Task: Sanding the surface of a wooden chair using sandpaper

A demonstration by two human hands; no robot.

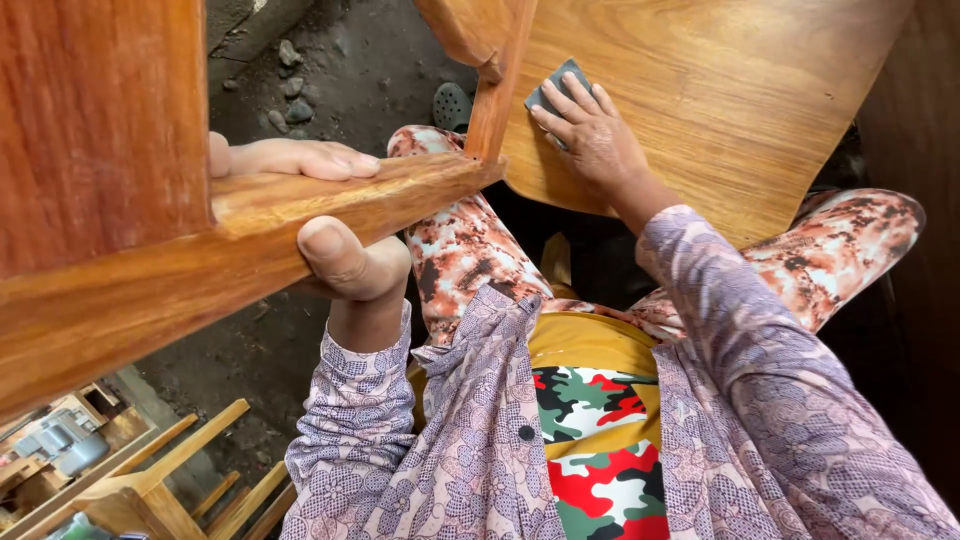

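The wooden chair frame [200, 240] filled the left and upper part of the view, tipped over the person's lap, with its flat seat panel [720, 100] spread to the upper right. At the left, the left hand [330, 215] was clamped around a reddish-brown rail [300, 215], the thumb on the near face and the fingers wrapped over the far edge. I judged that this 1 grip carried most of the steadying; if it slackened, the frame could twist or slide off the patterned trousers [470, 250] toward the ground.

Further right, the right hand [590, 135] lay flat, fingers spread and pressing a small dark grey sanding pad [555, 85] against the seat panel, close to an upright post [495, 90]. The likely troubles there were knuckles knocking the post, the pad slipping from under the fingers, or uneven pressure leaving the pale wood patchy near the panel's edge.

The panel's surface looked smooth, light tan with clear grain, duller than the glossy reddish boards at the left. The room seemed a rough workshop: a dark dirt floor [330, 70] with loose stones [290, 100], a dark sandal [452, 103] lying beyond the knee, and unfinished pale wooden frames [170, 480] stacked at the lower left.
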